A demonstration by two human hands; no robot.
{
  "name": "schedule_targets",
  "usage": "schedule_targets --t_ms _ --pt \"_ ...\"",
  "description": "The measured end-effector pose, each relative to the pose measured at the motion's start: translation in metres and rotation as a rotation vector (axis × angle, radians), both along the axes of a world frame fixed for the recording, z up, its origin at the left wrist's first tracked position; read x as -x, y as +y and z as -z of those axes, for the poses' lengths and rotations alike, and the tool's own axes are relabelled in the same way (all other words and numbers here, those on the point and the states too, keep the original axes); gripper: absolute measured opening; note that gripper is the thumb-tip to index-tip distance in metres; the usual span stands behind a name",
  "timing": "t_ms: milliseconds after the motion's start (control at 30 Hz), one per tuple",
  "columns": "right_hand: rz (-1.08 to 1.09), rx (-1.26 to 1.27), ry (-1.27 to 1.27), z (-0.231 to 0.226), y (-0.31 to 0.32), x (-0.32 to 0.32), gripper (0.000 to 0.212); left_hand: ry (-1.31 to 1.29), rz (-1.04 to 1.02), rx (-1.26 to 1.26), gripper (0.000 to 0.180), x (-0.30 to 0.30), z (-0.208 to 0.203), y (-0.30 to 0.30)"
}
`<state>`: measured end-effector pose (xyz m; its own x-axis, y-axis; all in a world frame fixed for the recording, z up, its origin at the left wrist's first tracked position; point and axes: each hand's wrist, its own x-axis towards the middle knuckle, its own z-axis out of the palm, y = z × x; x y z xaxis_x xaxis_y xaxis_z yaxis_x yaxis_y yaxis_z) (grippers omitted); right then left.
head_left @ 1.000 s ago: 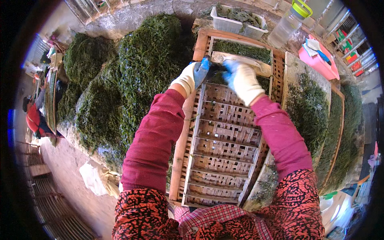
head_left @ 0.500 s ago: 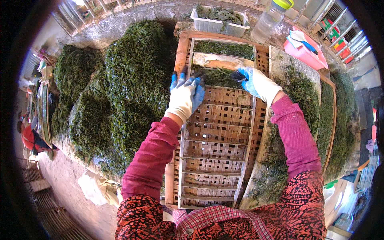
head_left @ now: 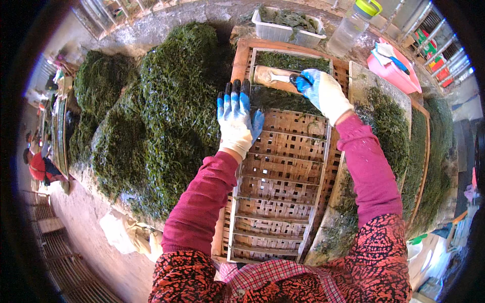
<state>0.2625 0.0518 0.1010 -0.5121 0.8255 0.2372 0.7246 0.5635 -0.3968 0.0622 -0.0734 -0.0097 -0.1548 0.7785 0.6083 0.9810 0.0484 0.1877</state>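
Note:
Green seaweed fills the top cell and the cell under a wooden block in a slatted frame; the frame lies on a woven bamboo tray. My right hand, in a blue-and-white glove, is closed on a small tool with a dark handle and a pale, flat metal end, which lies over the block. Its exact kind I cannot make out. Gloved likewise, my left hand lies flat at the frame's upper left edge, fingers straight and thumb out, beside the filled seaweed strip.
A tall seaweed heap stands left of the tray. Behind it are a white plastic tub of seaweed, a clear bottle with a green lid and a pink basin. Seaweed-covered boards lie to the right. A person is at far left.
My right hand has moved up from the seaweed strip to the wooden block, where the tool's metal end now shows. My left hand has drawn off the strip, its fingers straightening.

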Motion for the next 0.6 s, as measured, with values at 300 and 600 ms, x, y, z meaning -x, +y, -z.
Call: schedule_targets --t_ms 300,600 --pt "-0.087 0.148 -0.164 0.041 0.010 -0.002 0.028 -0.093 0.024 -0.119 0.067 -0.005 0.000 -0.003" --pt "0.151 -0.362 -0.409 0.011 -0.060 0.060 0.044 -0.372 -0.151 -0.053 0.068 0.027 0.014 -0.198"
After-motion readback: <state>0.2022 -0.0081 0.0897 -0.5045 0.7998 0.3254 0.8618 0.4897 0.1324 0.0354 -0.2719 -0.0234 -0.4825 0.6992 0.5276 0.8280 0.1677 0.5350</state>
